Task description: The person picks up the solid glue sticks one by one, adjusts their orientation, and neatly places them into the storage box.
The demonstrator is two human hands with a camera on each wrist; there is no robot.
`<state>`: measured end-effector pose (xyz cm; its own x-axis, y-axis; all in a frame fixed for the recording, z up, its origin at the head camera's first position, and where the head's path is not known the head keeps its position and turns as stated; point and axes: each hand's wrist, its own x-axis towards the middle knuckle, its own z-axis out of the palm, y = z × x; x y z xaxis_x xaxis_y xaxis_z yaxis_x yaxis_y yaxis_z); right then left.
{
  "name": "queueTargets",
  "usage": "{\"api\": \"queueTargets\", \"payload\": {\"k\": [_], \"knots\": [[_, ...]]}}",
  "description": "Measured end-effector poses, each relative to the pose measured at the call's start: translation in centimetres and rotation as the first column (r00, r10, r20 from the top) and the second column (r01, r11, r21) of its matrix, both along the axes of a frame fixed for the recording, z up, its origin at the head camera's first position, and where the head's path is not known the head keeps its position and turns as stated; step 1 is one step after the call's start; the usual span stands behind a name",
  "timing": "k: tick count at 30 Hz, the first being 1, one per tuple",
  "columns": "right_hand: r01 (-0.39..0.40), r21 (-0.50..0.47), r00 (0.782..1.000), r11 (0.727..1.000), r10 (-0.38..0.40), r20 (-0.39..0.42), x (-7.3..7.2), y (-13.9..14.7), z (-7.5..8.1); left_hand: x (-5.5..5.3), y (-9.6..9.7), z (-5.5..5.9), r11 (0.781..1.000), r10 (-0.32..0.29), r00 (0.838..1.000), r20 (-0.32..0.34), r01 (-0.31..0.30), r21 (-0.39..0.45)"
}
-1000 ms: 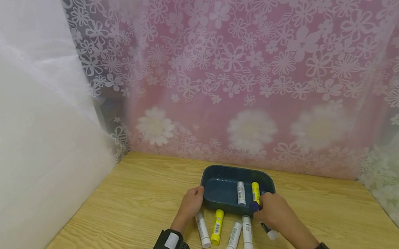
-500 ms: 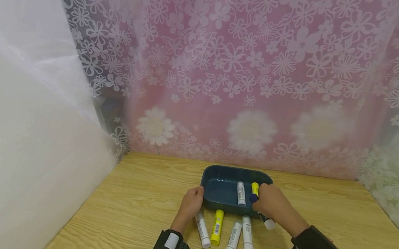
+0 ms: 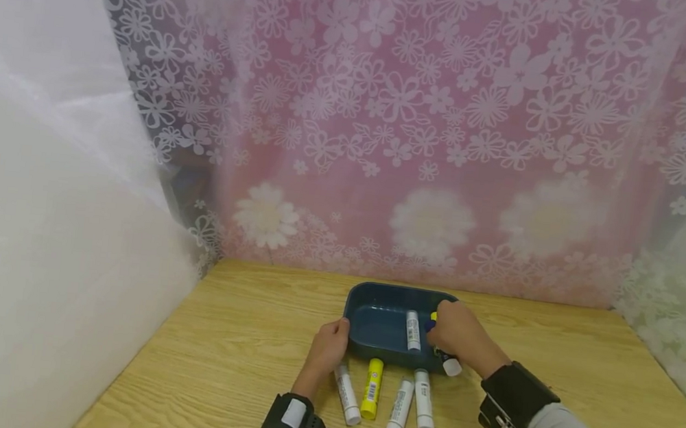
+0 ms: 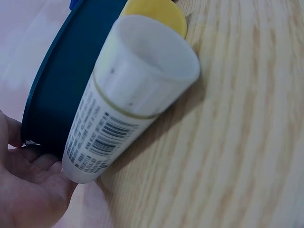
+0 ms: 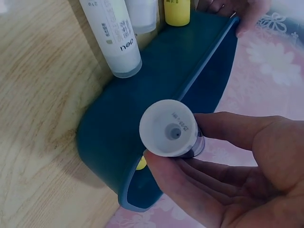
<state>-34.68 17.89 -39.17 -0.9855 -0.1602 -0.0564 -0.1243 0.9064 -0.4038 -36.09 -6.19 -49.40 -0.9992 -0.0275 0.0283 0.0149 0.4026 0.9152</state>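
Observation:
My left hand (image 3: 329, 347) grips the left end of a dark teal tray (image 3: 379, 355), thumb at the rim and fingers beneath in the left wrist view. Over the tray's right part, my right hand (image 3: 464, 336) pinches a glue stick with a white end (image 5: 168, 128) and a dark blue cap (image 3: 429, 326). A white glue stick (image 3: 413, 331) lies inside the tray. Beside it, a yellow glue stick (image 3: 434, 316) is mostly hidden by my right hand.
On the wooden table (image 3: 242, 356), in front of the tray, lie a yellow glue stick (image 3: 372, 389) and white glue sticks, one near my left hand (image 4: 109, 109) and two further right (image 3: 400, 410). A pink floral curtain (image 3: 436, 147) hangs behind.
My right hand has moved left and a little farther away with the glue stick, now covering more of the yellow one. The left hand stays on the tray.

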Motion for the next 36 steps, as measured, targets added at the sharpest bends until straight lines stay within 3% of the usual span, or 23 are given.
{"api": "queueTargets", "payload": {"k": [10, 19, 27, 36], "knots": [[0.010, 0.002, 0.999, 1.000, -0.010, -0.054, -1.8, 0.1, -0.4, 0.0, 0.1, 0.1, 1.000, 0.007, 1.000, 0.005, -0.007, 0.008], [0.025, -0.082, 0.990, 0.996, -0.036, -0.136, -2.6, 0.4, -0.8, 0.0, 0.2, -0.1, 1.000, 0.009, 1.000, -0.012, -0.009, -0.006], [0.046, -0.100, 0.981, 0.994, -0.064, -0.185, -3.7, 0.2, -2.1, -0.1, 0.0, -0.2, 1.000, 0.009, 1.000, -0.002, -0.009, -0.005], [0.083, -0.140, 0.984, 0.987, -0.104, -0.146, -4.2, 0.1, -2.7, -0.2, 0.0, -0.2, 1.000, 0.006, 1.000, 0.001, -0.006, 0.009]]}}
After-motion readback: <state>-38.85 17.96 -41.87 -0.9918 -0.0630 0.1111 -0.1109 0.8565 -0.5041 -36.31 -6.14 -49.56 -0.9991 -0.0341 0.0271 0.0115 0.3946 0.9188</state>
